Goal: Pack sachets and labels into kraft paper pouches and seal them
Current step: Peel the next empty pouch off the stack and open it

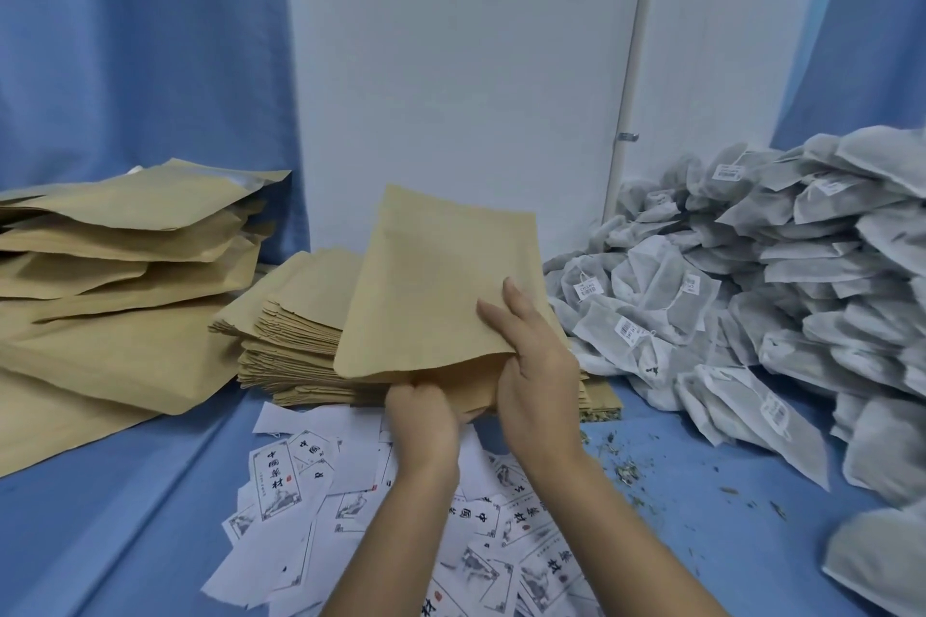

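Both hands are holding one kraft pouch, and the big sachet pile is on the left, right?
Not quite. The head view shows the sachet pile on the right, not the left. The left hand and right hand do both hold the kraft pouch.

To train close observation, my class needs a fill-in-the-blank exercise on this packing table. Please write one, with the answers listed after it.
1. The left hand and right hand together hold ____ kraft pouch.
2. The heap of grey sachets lies on the person's ____ side.
3. The printed labels lie scattered on a ____ cloth.

Missing words: one; right; blue.
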{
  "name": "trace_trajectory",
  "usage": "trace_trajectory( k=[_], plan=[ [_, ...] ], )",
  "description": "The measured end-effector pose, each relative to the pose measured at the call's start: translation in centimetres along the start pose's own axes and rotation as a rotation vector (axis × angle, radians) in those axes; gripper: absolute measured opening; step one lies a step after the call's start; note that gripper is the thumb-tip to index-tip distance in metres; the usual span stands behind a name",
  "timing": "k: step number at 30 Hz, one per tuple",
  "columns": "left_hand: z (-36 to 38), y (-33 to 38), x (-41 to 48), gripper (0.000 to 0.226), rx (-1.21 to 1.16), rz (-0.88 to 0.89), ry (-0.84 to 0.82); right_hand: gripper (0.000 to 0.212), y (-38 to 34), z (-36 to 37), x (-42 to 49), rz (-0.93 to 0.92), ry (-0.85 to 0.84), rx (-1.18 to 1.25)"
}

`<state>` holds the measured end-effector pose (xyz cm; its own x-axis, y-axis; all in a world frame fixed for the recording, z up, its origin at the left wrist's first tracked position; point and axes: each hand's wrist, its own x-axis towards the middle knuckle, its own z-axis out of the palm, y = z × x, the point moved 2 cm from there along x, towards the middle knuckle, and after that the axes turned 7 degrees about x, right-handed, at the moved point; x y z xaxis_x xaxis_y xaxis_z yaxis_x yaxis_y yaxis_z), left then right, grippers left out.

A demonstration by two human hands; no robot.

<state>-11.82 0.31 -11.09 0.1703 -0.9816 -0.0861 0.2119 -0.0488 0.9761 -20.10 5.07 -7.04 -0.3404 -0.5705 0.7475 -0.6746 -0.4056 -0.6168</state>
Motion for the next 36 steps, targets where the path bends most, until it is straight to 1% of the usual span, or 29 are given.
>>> trace_trajectory(
  k=[2,4,5,7,8,10,12,13,16,17,18,19,21,24,25,26,28,31,33,36],
  plan=[
    [-0.1,0.1,-0.1,0.038,-0.047,0.005,-0.029,0.069,0.0,0.1,-0.3,-0.034,-0.011,0.006],
    [-0.1,0.4,-0.2,0.040,-0.172,-0.018,-0.059,0.071,0.3,0.1,-0.3,0.014,-0.044,-0.046],
    [-0.2,0.6,-0.3,0.036,-0.214,-0.029,-0.054,0.070,0.5,0.0,-0.3,0.038,-0.039,-0.087],
    [-0.6,1.0,-0.1,0.028,-0.250,-0.051,-0.013,0.061,0.7,-0.4,-0.1,0.075,-0.010,-0.168],
    [-0.8,1.1,0.1,0.028,-0.263,-0.062,0.008,0.056,0.9,-0.6,0.0,0.112,0.003,-0.186],
    [-1.3,1.5,0.6,0.039,-0.286,-0.053,0.032,0.048,1.4,-1.2,0.5,0.257,0.030,-0.121],
    [-1.9,2.1,1.1,0.052,-0.299,0.029,0.053,0.044,1.8,-1.6,0.8,0.392,0.043,0.072],
    [-2.2,2.6,1.2,0.058,-0.309,0.088,0.059,0.044,1.8,-1.7,0.9,0.421,0.051,0.145],
    [-2.5,3.4,1.1,0.081,-0.312,0.267,0.059,0.047,2.0,-1.7,1.1,0.436,0.074,0.221],
    [-2.5,3.5,1.0,0.085,-0.295,0.316,0.052,0.047,2.1,-1.6,1.1,0.437,0.079,0.235],
    [-2.6,3.5,0.8,0.083,-0.275,0.357,0.039,0.047,2.2,-1.6,1.1,0.438,0.087,0.247],
    [-2.7,3.5,0.7,0.077,-0.250,0.387,0.023,0.046,2.4,-1.6,1.1,0.440,0.101,0.259],
    [-3.0,3.5,0.6,0.055,-0.161,0.438,0.012,0.044,2.7,-1.8,1.2,0.446,0.137,0.281],
    [-3.1,3.1,0.7,0.019,-0.001,0.526,0.047,0.043,3.0,-2.0,1.2,0.451,0.173,0.295],
    [-3.1,2.9,0.6,0.012,0.049,0.542,0.067,0.042,3.0,-2.0,1.1,0.447,0.182,0.294],
    [-3.1,2.9,0.4,0.013,0.112,0.565,0.100,0.041,2.9,-1.9,1.1,0.439,0.195,0.294],
    [-2.9,2.8,0.0,0.025,0.251,0.637,0.165,0.038,2.5,-1.8,1.1,0.423,0.216,0.301],
    [-2.6,2.9,-0.3,0.029,0.395,0.726,0.196,0.035,2.0,-1.6,1.0,0.423,0.224,0.313],
    [-2.4,3.0,-0.2,0.037,0.416,0.785,0.159,0.033,2.0,-1.6,0.9,0.438,0.223,0.314],
    [-2.0,3.0,-0.4,0.048,0.454,0.944,0.030,0.028,2.1,-1.5,0.9,0.447,0.223,0.316]
  ],
)
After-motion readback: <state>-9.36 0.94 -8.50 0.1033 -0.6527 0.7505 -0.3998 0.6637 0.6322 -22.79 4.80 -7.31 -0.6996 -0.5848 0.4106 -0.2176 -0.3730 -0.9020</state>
